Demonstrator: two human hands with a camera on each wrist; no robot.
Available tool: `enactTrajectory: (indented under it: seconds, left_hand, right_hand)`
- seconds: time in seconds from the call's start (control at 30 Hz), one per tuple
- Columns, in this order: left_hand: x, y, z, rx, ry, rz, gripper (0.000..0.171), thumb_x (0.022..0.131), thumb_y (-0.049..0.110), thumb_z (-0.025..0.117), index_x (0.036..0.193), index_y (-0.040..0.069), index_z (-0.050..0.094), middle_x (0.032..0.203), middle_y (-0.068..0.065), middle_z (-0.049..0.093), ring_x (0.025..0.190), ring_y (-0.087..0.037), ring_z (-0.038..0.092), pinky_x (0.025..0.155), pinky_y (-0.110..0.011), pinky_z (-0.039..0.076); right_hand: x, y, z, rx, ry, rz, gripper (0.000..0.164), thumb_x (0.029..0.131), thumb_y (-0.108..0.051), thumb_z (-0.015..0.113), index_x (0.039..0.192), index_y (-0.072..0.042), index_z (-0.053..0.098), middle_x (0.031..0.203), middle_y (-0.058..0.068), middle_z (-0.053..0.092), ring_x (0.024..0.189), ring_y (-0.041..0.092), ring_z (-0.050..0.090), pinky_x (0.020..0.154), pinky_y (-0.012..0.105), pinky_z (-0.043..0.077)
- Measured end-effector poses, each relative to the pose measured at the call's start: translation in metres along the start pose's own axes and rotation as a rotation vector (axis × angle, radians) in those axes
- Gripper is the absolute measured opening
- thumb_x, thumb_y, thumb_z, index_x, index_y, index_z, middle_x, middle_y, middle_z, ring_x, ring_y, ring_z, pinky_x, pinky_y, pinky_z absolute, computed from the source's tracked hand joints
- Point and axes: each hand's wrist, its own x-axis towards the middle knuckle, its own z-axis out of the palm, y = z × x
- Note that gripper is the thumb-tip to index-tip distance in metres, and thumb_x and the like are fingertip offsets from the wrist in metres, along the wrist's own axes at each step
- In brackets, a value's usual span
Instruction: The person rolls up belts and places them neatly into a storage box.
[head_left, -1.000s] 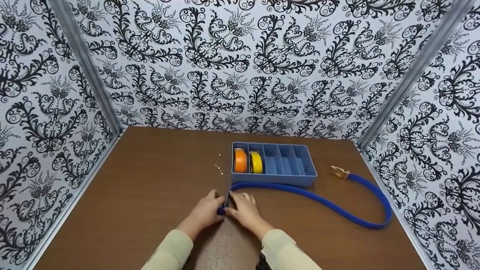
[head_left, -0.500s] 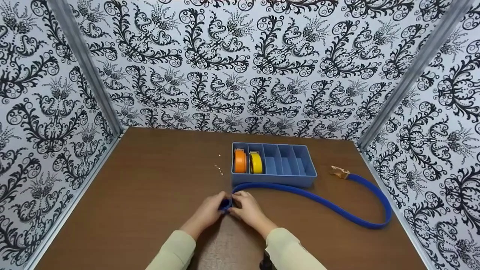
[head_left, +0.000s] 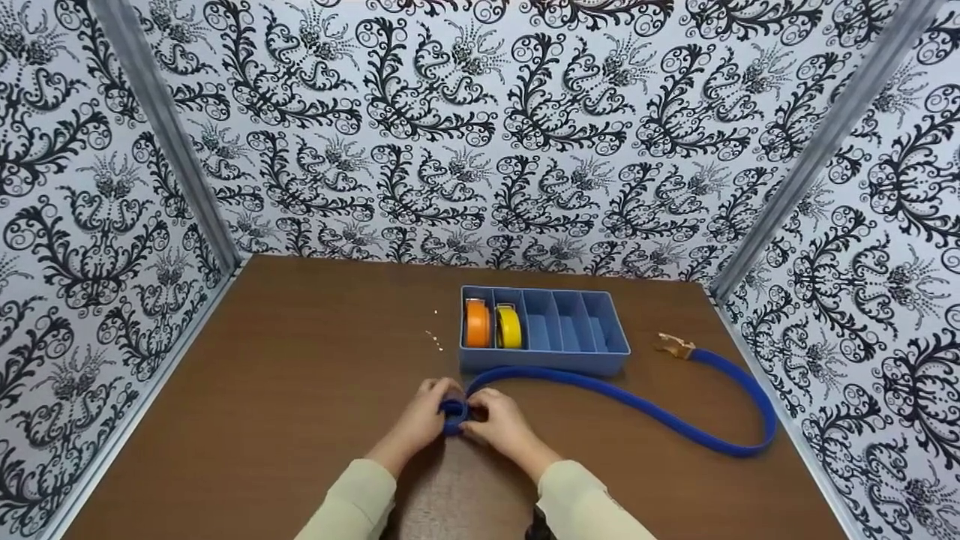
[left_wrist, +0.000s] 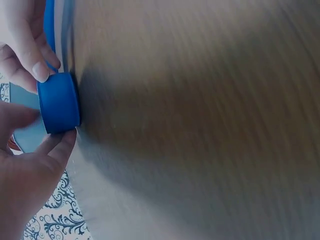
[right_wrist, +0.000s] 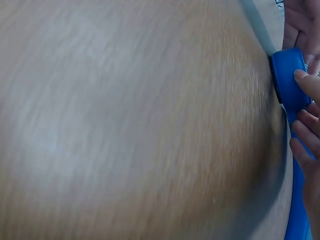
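Observation:
A long blue belt (head_left: 637, 397) lies on the table, its far end carrying a gold-coloured buckle (head_left: 675, 346). The near end is coiled into a small roll (head_left: 453, 427) standing on edge between both hands. My left hand (head_left: 421, 421) grips the roll from the left; in the left wrist view its fingertips meet the coil (left_wrist: 59, 104), while the thumb is blurred by motion. From the other side, my right hand (head_left: 504, 424) pinches the roll where the strap runs off. Its thumb presses the coil (right_wrist: 289, 77) in the right wrist view.
Behind the hands stands a blue-grey divided box (head_left: 545, 361). A rolled orange belt (head_left: 477, 326) and a rolled yellow belt (head_left: 509, 328) sit in its two left compartments. Small gold-coloured flecks (head_left: 434, 340) lie left of the box. Patterned walls (head_left: 480, 150) enclose the wooden table (head_left: 300, 360).
The coil between the hands has grown wider and turned, its open centre now showing. Both hands have shifted slightly right. The buckle end and the box stay in place.

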Motion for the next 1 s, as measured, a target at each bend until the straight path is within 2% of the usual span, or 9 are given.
enactTrajectory:
  seconds: [0.13,0.3,0.4,0.5,0.57,0.63,0.73,0.87,1.0]
  left_hand:
    - [0.003,0.000,0.001,-0.020,0.013,0.066,0.048,0.072,-0.024,0.050,0.110,0.006,0.057,0.110,-0.021,0.056,0.103,-0.037,0.055,0.087,-0.052,0.046]
    - [0.011,-0.002,0.003,-0.079,-0.015,0.141,0.055,0.068,-0.029,0.042,0.111,0.001,0.055,0.112,-0.018,0.060,0.110,-0.037,0.055,0.094,-0.050,0.044]
    - [0.015,-0.005,0.003,-0.173,-0.041,0.159,0.057,0.067,-0.031,0.036,0.113,-0.003,0.052,0.116,-0.022,0.059,0.113,-0.041,0.056,0.096,-0.051,0.044]
    - [0.017,-0.007,0.004,-0.312,-0.049,0.140,0.056,0.068,-0.033,0.031,0.114,-0.009,0.050,0.119,-0.031,0.056,0.116,-0.049,0.053,0.097,-0.054,0.043]
    - [0.017,-0.008,0.003,-0.382,-0.031,0.111,0.053,0.070,-0.034,0.031,0.115,-0.012,0.049,0.121,-0.035,0.054,0.116,-0.051,0.052,0.097,-0.056,0.042]
    - [0.017,-0.007,0.002,-0.381,0.016,0.063,0.049,0.072,-0.032,0.035,0.114,-0.013,0.051,0.119,-0.035,0.056,0.114,-0.051,0.053,0.095,-0.056,0.044]
    - [0.016,-0.001,0.002,-0.268,0.114,-0.045,0.038,0.074,-0.025,0.049,0.109,-0.012,0.058,0.109,-0.030,0.062,0.103,-0.045,0.060,0.089,-0.050,0.049]
    - [0.012,0.011,0.004,-0.099,0.226,-0.235,0.030,0.070,-0.010,0.068,0.100,-0.011,0.065,0.092,-0.021,0.067,0.086,-0.035,0.063,0.077,-0.043,0.053]
    - [0.009,0.017,0.008,-0.053,0.278,-0.344,0.027,0.069,-0.009,0.066,0.095,-0.011,0.068,0.088,-0.018,0.068,0.084,-0.035,0.064,0.074,-0.041,0.053]
  right_hand:
    - [-0.003,0.001,-0.004,-0.009,-0.012,-0.005,0.021,0.078,-0.014,0.081,0.092,-0.006,0.068,0.089,0.000,0.063,0.082,0.012,0.058,0.075,0.030,0.050]
    - [-0.004,0.002,-0.007,-0.078,-0.038,-0.088,0.022,0.083,-0.011,0.077,0.103,-0.006,0.070,0.100,0.005,0.066,0.091,0.017,0.061,0.082,0.032,0.051]
    - [-0.005,-0.001,-0.007,-0.167,-0.071,-0.136,0.020,0.087,-0.013,0.074,0.106,-0.008,0.074,0.102,0.007,0.062,0.092,0.020,0.060,0.082,0.032,0.050]
    - [-0.005,-0.005,-0.004,-0.217,-0.097,-0.110,0.015,0.090,-0.016,0.071,0.103,-0.010,0.076,0.097,0.004,0.055,0.088,0.019,0.056,0.078,0.031,0.048]
    - [-0.004,-0.009,0.000,-0.230,-0.092,-0.079,0.013,0.090,-0.017,0.070,0.099,-0.010,0.076,0.094,0.002,0.053,0.085,0.018,0.054,0.077,0.030,0.047]
    - [-0.002,-0.013,0.004,-0.241,-0.070,-0.048,0.012,0.090,-0.018,0.071,0.096,-0.010,0.076,0.090,0.001,0.051,0.082,0.017,0.054,0.074,0.029,0.047]
    - [-0.001,-0.018,0.008,-0.281,-0.029,-0.036,0.011,0.088,-0.019,0.072,0.092,-0.010,0.077,0.085,-0.001,0.050,0.077,0.016,0.053,0.070,0.028,0.046]
    - [0.000,-0.021,0.011,-0.375,0.016,-0.049,0.010,0.087,-0.021,0.073,0.089,-0.012,0.078,0.080,-0.002,0.049,0.070,0.015,0.051,0.063,0.028,0.043]
    - [-0.001,-0.019,0.012,-0.380,0.032,-0.048,0.009,0.087,-0.023,0.073,0.088,-0.016,0.078,0.079,-0.003,0.047,0.069,0.014,0.048,0.060,0.027,0.041]
